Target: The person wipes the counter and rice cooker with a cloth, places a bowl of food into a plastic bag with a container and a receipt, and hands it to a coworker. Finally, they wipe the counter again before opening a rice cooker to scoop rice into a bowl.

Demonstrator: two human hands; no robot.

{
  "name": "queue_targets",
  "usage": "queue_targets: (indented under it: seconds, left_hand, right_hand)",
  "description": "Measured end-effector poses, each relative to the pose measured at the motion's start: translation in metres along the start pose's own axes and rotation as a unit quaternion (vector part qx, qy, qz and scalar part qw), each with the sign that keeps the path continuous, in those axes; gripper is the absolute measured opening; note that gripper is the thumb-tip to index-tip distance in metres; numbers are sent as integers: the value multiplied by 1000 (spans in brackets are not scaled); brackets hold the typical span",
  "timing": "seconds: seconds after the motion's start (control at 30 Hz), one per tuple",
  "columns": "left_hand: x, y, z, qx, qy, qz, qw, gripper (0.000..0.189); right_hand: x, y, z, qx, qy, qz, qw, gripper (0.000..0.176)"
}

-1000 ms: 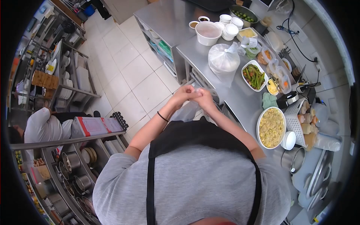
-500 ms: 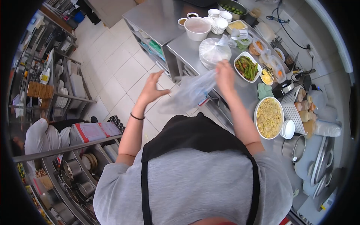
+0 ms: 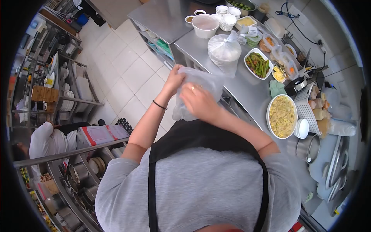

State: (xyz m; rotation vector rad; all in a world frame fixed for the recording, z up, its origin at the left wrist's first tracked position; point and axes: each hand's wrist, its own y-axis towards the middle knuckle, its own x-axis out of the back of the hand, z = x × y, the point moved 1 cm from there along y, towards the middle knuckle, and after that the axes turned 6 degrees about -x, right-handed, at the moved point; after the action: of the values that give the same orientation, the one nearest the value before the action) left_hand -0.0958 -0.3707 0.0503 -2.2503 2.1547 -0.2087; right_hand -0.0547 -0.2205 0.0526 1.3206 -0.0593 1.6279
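Observation:
A clear plastic bag [image 3: 210, 80] hangs in front of my black apron, at the counter's front edge. My left hand [image 3: 175, 80] is closed on its upper left edge. My right hand [image 3: 200, 101] lies over the bag's near side with bent fingers pressed on the film; the fingertips are partly hidden. Beyond them, on the steel counter, stands a knotted plastic bag [image 3: 224, 50] with a pale round container inside. Beside that bag is a white dish of green vegetables [image 3: 257, 65].
A large oval bowl of yellow food [image 3: 282, 116] stands at the right, near a white perforated basket [image 3: 306, 105]. A white tub [image 3: 205, 26] and stacked small cups [image 3: 228, 22] are at the back. A person in white [image 3: 52, 140] is at the left.
My left hand has gone from open and apart to closed on the plastic bag. My right hand has moved left and toward my body, and the bag came with it.

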Motion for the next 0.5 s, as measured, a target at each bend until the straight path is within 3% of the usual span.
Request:
queue_targets:
  seconds: [0.03, 0.07, 0.13, 0.2, 0.27, 0.3, 0.33, 0.37, 0.4, 0.43, 0.5]
  left_hand:
    - [1, -8, -16, 52, -139, 21, 989, 36]
    - [5, -24, -51, 38, -172, 100, 979, 40]
    - [21, -71, -110, 12, -242, 230, 942, 38]
    - [50, -85, -118, -1, -278, 281, 919, 33]
    - [84, -82, -97, -243, -52, 294, 923, 20]
    - [100, -74, -80, -242, -54, 292, 924, 20]
    - [118, -58, -57, -217, 190, 142, 947, 19]
    - [129, -50, -30, -173, 417, -20, 892, 18]
    - [129, -46, 4, -179, 479, -62, 857, 24]
    - [127, -42, 34, -185, 538, -103, 816, 29]
    - [118, -40, 73, -85, 566, -92, 815, 30]
  right_hand:
    - [-33, -6, -16, 31, -114, 42, 992, 18]
    - [-27, 9, -37, -272, 110, 110, 950, 25]
    - [-18, 17, -85, -155, 54, 93, 982, 29]
    - [-13, 31, -127, -156, -199, 238, 938, 32]
    - [31, 53, -108, -154, -181, 280, 930, 33]
    - [45, 59, -98, -154, -161, 321, 920, 34]
    - [39, 49, -92, -153, -161, 323, 920, 34]
    - [25, 28, -86, -93, -231, 380, 891, 34]
    - [7, 9, -85, -31, -299, 430, 851, 35]
    - [-28, -19, -100, -8, -262, 432, 863, 32]
    - [-44, -29, -101, 14, -228, 429, 874, 30]
